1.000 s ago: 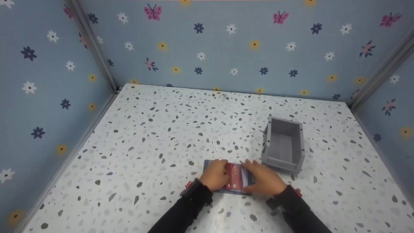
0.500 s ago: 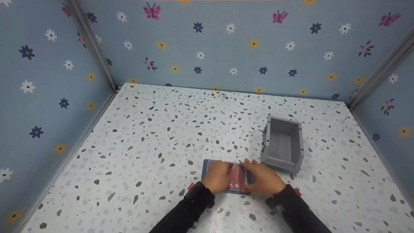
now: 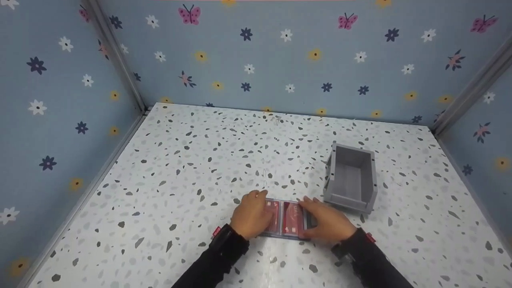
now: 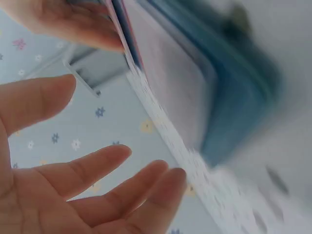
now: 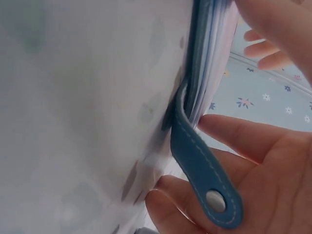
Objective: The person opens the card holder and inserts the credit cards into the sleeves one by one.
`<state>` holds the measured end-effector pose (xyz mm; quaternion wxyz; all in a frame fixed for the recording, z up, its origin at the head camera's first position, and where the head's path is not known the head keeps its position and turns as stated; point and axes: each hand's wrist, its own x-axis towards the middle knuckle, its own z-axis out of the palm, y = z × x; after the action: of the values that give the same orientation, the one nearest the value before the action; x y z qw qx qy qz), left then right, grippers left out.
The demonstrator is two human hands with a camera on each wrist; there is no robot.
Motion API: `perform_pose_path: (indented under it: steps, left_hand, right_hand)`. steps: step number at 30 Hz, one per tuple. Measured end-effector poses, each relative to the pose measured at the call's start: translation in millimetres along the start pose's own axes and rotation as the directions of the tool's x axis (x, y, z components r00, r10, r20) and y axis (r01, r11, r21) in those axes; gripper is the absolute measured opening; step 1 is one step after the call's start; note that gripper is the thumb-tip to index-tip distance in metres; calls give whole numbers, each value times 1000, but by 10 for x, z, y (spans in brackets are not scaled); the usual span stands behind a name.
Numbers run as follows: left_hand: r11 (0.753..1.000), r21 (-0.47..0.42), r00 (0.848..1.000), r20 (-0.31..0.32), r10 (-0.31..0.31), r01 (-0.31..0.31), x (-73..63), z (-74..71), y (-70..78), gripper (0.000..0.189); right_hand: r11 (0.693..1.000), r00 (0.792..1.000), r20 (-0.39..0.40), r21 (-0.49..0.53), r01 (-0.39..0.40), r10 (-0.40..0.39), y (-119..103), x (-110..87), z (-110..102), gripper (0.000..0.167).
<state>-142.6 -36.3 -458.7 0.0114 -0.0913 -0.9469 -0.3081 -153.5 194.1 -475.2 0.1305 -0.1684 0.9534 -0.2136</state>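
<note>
A blue card holder (image 3: 281,219) lies spread open on the table, showing clear sleeves. Two red cards (image 3: 294,218) face up on either side of its fold. My left hand (image 3: 249,216) is at the holder's left side; in the left wrist view its fingers are spread, apart from the blue cover (image 4: 234,112). With thumb and forefinger, my right hand (image 3: 329,222) holds the right part by its near and far edges. A blue strap (image 5: 200,156) with a metal snap (image 5: 215,200) sticks out from the holder, overlapping the right palm in the right wrist view.
A grey plastic bin (image 3: 350,178) stands behind and to the right of the right hand. The white speckled table (image 3: 192,160) is bounded by blue flowered panels (image 3: 272,52) at the back and both sides.
My left hand has turned a sleeve page over to the left, then loosened and shifted left off it. A second red card now shows left of the fold. The right hand stays in place.
</note>
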Motion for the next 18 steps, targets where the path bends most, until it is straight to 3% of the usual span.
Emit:
perform_pose_path:
  steps: [4,7,12,14,18]
  left_hand:
    - [995,94,999,-23,-22,24,-36,-46,-99,45]
    - [997,82,1000,-5,-14,14,-74,-46,-149,38]
    - [994,-107,998,60,9,-3,-88,-49,-192,28]
    - [982,-187,997,81,-3,18,-82,-60,-197,32]
    - [962,-265,995,87,-39,61,-96,-68,-181,53]
  right_hand:
    - [998,1000,1,-67,10,-10,0,-13,1,90]
    - [995,1000,-3,-101,8,-8,-3,-24,1,89]
    - [993,1000,-2,-115,0,0,-13,-24,3,89]
    - [994,1000,-3,-113,-2,1,-16,-22,6,89]
    - [993,1000,-12,-118,6,-7,-24,-20,14,89]
